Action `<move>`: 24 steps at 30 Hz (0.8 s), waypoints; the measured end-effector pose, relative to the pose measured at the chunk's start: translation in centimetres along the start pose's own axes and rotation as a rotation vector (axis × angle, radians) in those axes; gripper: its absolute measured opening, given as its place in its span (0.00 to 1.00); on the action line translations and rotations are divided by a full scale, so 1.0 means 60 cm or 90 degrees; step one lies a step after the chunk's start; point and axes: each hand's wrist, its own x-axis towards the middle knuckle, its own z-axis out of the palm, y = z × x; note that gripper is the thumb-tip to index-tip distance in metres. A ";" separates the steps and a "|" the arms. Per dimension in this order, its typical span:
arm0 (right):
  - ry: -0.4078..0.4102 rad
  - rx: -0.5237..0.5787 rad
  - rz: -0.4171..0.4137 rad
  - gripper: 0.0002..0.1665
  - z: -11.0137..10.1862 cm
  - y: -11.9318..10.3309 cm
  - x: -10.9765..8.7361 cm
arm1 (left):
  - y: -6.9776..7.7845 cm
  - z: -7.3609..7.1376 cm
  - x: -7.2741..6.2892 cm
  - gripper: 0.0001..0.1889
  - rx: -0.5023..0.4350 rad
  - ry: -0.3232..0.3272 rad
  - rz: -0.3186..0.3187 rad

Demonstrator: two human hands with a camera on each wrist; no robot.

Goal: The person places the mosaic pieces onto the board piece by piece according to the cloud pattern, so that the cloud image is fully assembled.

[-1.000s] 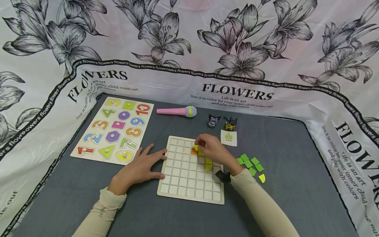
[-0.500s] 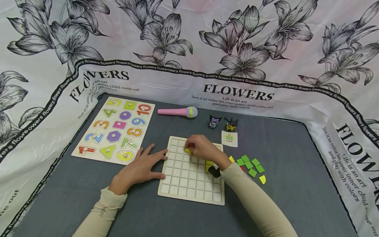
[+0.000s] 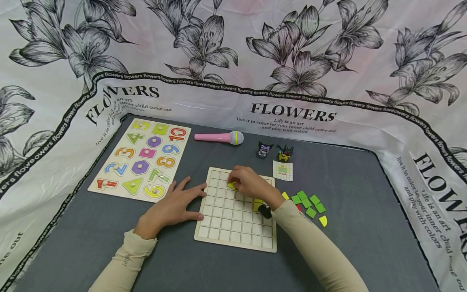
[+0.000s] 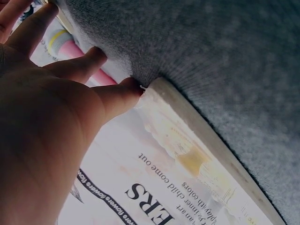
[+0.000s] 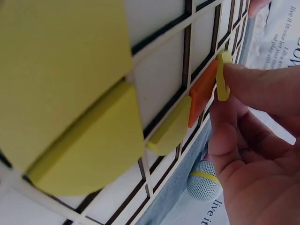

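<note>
A pale gridded board lies flat on the dark table. My right hand is over its upper part, pinching a small yellow tile between thumb and finger. In the right wrist view that tile stands on edge beside an orange tile, which lies in the grid. More yellow tiles, some with a rounded edge, sit on the board nearer the wrist. My left hand rests with spread fingers at the board's left edge, its fingertips touching or close to the rim.
Loose green tiles and a yellow quarter-round tile lie right of the board. A pattern card, two small figurines and a pink toy microphone are behind. A number puzzle board lies at the left.
My right hand has shifted left across the board with the yellow tile, uncovering loose tiles beyond the wrist, and has stayed there for the last half second. The left hand keeps its place.
</note>
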 end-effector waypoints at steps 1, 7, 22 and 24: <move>0.000 -0.001 -0.006 0.13 0.001 0.000 0.000 | 0.000 0.000 0.000 0.35 0.001 0.000 0.001; 0.009 -0.016 -0.026 0.14 0.004 0.000 -0.001 | -0.003 0.000 -0.002 0.34 0.001 -0.002 0.002; 0.081 0.031 0.054 0.08 -0.008 0.008 -0.029 | 0.001 -0.003 0.000 0.34 -0.009 -0.004 0.002; 0.097 0.051 0.069 0.08 -0.018 0.012 -0.043 | 0.001 -0.003 0.000 0.34 -0.012 -0.006 0.002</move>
